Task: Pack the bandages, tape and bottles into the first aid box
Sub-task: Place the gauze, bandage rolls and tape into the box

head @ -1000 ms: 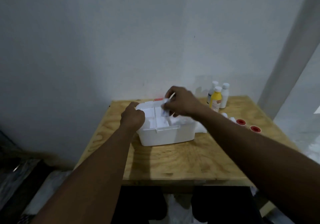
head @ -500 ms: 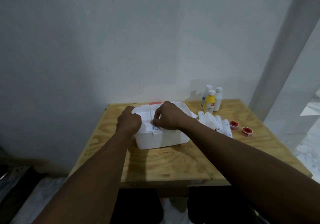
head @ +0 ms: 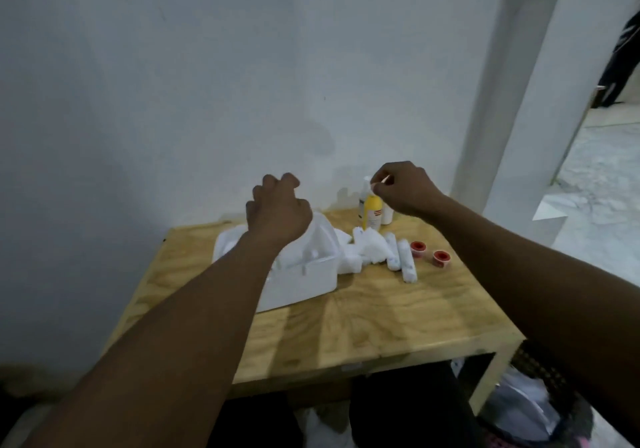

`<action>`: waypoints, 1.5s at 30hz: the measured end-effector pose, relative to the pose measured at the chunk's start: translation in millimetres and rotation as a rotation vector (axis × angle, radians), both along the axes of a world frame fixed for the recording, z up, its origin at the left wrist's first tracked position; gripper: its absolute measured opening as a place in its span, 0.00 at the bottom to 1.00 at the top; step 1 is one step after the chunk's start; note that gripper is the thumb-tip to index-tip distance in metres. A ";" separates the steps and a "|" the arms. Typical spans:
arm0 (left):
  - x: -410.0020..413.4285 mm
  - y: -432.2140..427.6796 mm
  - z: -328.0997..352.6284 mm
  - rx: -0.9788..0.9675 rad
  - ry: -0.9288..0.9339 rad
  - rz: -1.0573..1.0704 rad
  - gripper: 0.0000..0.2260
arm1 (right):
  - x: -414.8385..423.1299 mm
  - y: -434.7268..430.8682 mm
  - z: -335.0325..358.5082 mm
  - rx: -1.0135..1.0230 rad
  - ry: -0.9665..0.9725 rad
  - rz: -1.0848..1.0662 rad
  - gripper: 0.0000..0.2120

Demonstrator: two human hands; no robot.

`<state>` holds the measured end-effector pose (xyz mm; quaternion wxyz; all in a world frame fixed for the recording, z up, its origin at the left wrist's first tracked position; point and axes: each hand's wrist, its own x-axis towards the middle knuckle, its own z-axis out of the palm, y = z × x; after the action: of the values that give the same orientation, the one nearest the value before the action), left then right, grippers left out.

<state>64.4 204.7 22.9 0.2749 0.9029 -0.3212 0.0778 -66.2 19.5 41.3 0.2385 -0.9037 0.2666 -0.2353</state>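
Note:
The white first aid box (head: pixel 304 284) stands open on the wooden table (head: pixel 381 316), partly hidden by my left forearm. My left hand (head: pixel 277 212) hovers above the box with its fingers curled shut and nothing visible in it. My right hand (head: pixel 405 187) is over the bottles at the back, fingertips pinched at the cap of a white bottle (head: pixel 387 217). A yellow bottle (head: pixel 373 210) and another white bottle (head: pixel 366 184) stand beside it. Right of the box lie a heap of white bandages (head: pixel 363 250), two bandage rolls (head: pixel 406 265) and two red tape rolls (head: pixel 418 248).
The table stands against a white wall (head: pixel 242 83), with a white pillar (head: pixel 512 83) at the right. Dark space and bags (head: pixel 519 409) lie under the table. The front half of the tabletop carries nothing.
My right hand left the box and moved right and back to the bottles. My left hand lifted off the box's rim. The camera view shifted left.

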 end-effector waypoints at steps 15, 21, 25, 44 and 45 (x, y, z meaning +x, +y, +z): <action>-91.9 -159.4 -68.6 0.527 -0.158 -0.555 0.15 | -97.9 -80.3 -104.6 0.063 0.365 -0.010 0.09; -90.3 -177.0 -84.8 0.535 -0.253 -0.519 0.14 | -90.9 -85.0 -117.9 0.004 0.366 -0.025 0.10; -90.0 -180.0 -83.1 0.468 -0.300 -0.518 0.13 | -92.7 -94.0 -112.8 0.037 0.305 -0.059 0.09; 84.7 30.6 28.6 0.094 -0.100 -0.109 0.12 | 71.6 82.0 -17.1 -0.018 -0.088 0.344 0.10; 90.4 41.4 24.4 0.099 -0.069 -0.102 0.12 | 77.7 93.2 -21.6 -0.033 -0.066 0.377 0.10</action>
<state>154.8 246.1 47.2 0.2223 0.8946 -0.3795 0.0791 11.6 112.7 19.7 0.2719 -0.9333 0.0808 -0.2202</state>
